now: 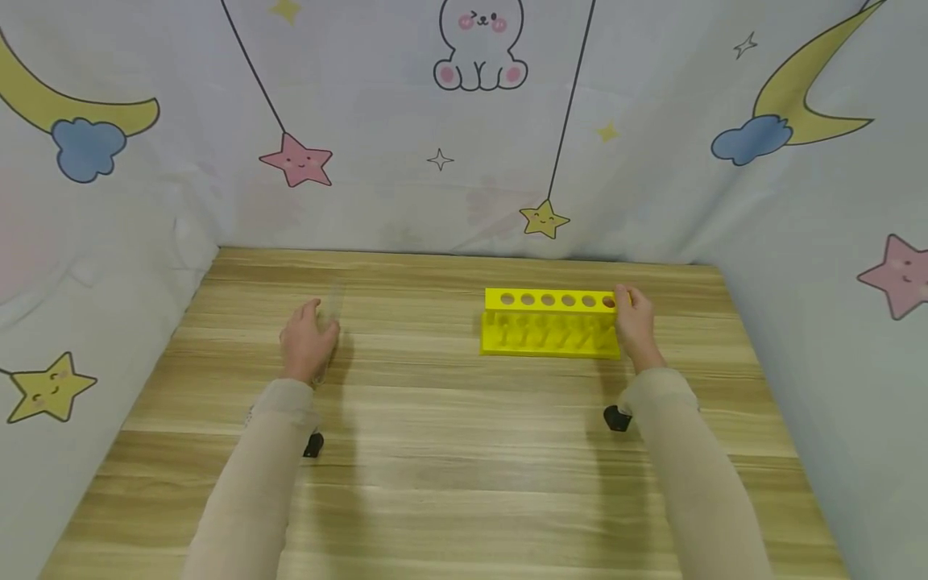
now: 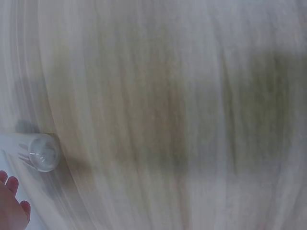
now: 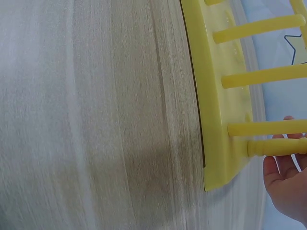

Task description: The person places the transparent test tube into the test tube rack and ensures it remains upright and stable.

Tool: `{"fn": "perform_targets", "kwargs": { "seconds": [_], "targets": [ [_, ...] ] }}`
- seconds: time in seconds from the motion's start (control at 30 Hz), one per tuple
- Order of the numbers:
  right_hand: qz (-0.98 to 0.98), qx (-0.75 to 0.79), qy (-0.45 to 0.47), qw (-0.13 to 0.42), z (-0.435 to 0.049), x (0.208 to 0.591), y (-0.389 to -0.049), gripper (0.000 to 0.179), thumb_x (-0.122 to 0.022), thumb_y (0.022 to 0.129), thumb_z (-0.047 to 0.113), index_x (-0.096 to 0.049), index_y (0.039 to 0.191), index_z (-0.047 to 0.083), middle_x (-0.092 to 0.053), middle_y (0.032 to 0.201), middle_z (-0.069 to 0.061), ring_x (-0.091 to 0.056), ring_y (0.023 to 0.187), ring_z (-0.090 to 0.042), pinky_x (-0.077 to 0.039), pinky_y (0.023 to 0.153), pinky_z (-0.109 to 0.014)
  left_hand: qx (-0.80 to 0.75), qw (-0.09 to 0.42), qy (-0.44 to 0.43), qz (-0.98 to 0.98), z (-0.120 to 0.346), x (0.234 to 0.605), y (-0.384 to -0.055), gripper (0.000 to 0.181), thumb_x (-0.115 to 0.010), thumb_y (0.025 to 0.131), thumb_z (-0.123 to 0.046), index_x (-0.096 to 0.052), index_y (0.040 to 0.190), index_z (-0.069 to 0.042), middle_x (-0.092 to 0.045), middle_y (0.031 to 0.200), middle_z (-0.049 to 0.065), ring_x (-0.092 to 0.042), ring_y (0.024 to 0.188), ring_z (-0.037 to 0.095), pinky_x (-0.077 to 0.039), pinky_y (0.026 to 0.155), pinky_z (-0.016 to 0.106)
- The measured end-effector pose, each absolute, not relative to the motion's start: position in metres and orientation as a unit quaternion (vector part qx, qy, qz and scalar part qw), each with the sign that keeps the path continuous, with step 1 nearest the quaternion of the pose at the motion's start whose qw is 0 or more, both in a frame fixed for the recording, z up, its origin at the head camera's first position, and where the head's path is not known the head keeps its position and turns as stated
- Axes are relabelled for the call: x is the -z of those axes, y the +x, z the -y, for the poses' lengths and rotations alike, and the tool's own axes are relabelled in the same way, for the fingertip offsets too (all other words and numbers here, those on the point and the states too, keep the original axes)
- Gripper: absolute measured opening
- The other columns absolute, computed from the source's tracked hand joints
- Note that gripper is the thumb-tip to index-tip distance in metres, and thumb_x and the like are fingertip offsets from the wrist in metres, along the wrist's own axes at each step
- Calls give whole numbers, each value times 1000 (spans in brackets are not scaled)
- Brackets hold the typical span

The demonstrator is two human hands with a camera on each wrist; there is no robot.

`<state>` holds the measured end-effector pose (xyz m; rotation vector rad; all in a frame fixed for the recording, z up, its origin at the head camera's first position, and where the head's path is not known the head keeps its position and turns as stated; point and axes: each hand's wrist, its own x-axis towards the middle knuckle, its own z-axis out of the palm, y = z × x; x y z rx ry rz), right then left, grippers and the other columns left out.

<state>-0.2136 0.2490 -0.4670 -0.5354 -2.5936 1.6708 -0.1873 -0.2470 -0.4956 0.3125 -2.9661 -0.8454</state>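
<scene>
A clear test tube [image 1: 336, 303] lies on the table at the left, its rounded end [image 2: 44, 152] showing in the left wrist view. My left hand [image 1: 306, 342] is right beside the tube, thumb and fingers spread apart; in the left wrist view its fingertips [image 2: 25, 209] show a gap from the tube's end. On the right, a yellow test tube rack [image 1: 536, 308] with a row of round holes stands upright on the table. My right hand [image 1: 635, 324] grips the rack's right end, with fingers around the end post [image 3: 268, 147] in the right wrist view.
The wood-grain table [image 1: 449, 435] reaches back to a white cloth [image 1: 377, 201] printed with stars and moons, which also hangs at both sides. Black wrist pieces [image 1: 617, 418] stick out under the cream sleeves [image 1: 696, 467].
</scene>
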Motion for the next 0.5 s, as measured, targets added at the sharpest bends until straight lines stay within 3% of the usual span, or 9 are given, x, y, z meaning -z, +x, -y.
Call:
{"fn": "perform_targets", "kwargs": {
  "seconds": [0.27,0.5],
  "targets": [
    [819,-550,-160,-3,-250,467,-212,52,-26,93,45,-44,117,3,-52,118,-18,-33,51,-3,-33,49,-16,280,24,107,954,244,492,-188,56,-45,87,-28,-29,135,-4,-33,138,21,-30,125,39,-21,102,55],
    [812,-561,-159,-8,-251,469,-212,56,-24,93,46,-42,124,3,-50,118,-16,-35,56,-4,-33,52,-16,287,22,109,952,243,489,-191,55,-44,88,-27,-29,135,-3,-32,138,21,-29,125,40,-19,103,54]
  ]
}}
